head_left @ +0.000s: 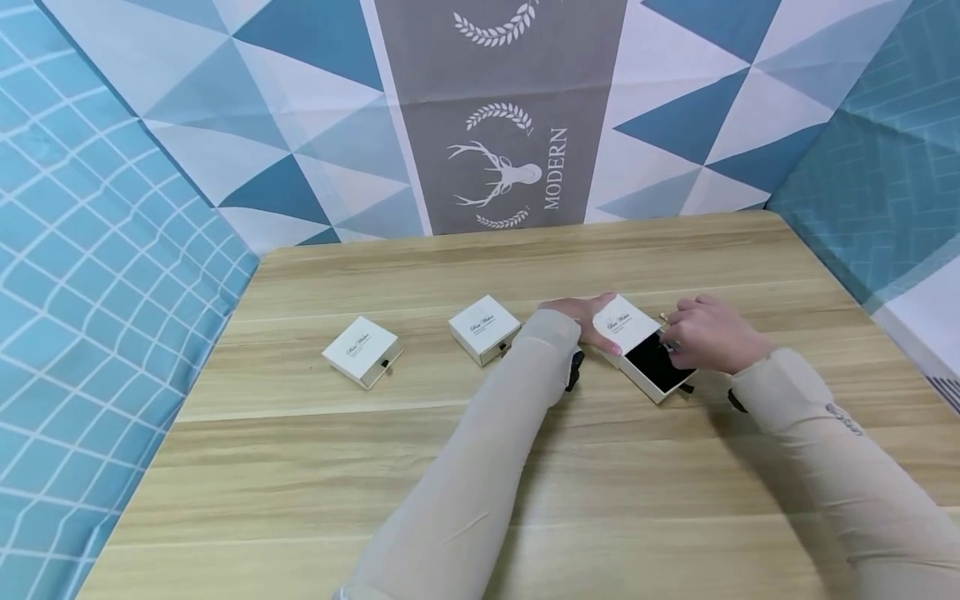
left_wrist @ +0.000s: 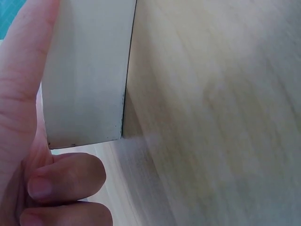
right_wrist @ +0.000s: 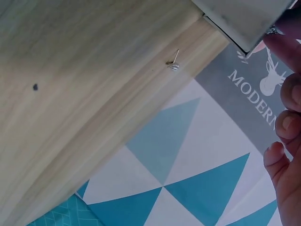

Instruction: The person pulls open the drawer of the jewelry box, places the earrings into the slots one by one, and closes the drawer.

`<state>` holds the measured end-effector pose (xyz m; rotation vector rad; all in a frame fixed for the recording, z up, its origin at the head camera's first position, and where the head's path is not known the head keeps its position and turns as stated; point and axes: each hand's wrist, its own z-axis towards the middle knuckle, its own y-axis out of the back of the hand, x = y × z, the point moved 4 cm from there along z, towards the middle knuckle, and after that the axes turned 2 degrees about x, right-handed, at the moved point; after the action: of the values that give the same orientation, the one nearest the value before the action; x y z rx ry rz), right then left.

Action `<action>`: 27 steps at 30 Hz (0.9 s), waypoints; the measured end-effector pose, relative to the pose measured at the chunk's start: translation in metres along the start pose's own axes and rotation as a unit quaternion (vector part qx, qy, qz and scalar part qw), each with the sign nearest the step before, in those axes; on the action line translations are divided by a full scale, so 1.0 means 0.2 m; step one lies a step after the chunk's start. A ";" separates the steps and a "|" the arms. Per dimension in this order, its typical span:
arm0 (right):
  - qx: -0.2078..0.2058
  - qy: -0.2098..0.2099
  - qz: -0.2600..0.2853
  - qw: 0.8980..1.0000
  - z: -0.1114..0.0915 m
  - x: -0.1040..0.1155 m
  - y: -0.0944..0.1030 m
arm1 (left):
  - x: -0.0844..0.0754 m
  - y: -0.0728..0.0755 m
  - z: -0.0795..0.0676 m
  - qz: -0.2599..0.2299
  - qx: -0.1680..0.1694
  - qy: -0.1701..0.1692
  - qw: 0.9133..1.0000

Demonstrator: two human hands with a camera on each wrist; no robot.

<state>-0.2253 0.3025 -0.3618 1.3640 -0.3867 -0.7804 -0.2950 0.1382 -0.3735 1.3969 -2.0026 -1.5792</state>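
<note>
My left hand (head_left: 587,317) grips the white sleeve of a small jewelry box (head_left: 626,322), thumb along its near side. The left wrist view shows a finger against the box's plain side wall (left_wrist: 89,80) and two curled fingers (left_wrist: 68,176) beyond its corner. The box's drawer (head_left: 660,364) is slid partly out, with a black lining. Over it, my right hand (head_left: 712,335) has its fingers curled downward. In the right wrist view a tiny sparkling earring (right_wrist: 272,30) shows at those fingertips, beside the box edge. Another stud earring (right_wrist: 174,66) lies on the table close by.
Two more white boxes, a left one (head_left: 363,351) and a middle one (head_left: 485,328), sit closed on the wooden table (head_left: 300,483), each with a dark pull tab. A patterned cloth (head_left: 502,108) hangs along the back edge. A dark speck (right_wrist: 35,87) marks the tabletop.
</note>
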 end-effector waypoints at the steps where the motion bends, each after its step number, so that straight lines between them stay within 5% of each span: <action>1: 0.000 -0.001 0.002 1.000 0.00 0.00 0.00 | 0.00 0.00 0.00 0.000 -0.001 -0.001 1.000; 14: 0.050 -0.045 0.034 0.997 -0.01 0.00 -0.02 | 0.00 0.00 0.00 0.008 -0.005 -0.001 1.000; 27: 0.056 -0.039 0.034 0.997 0.01 0.00 -0.04 | 0.00 0.00 0.00 0.005 -0.003 0.004 1.000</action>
<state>-0.2281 0.3005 -0.3684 1.4196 -0.5414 -0.7661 -0.2948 0.1380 -0.3744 1.3875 -1.9951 -1.5726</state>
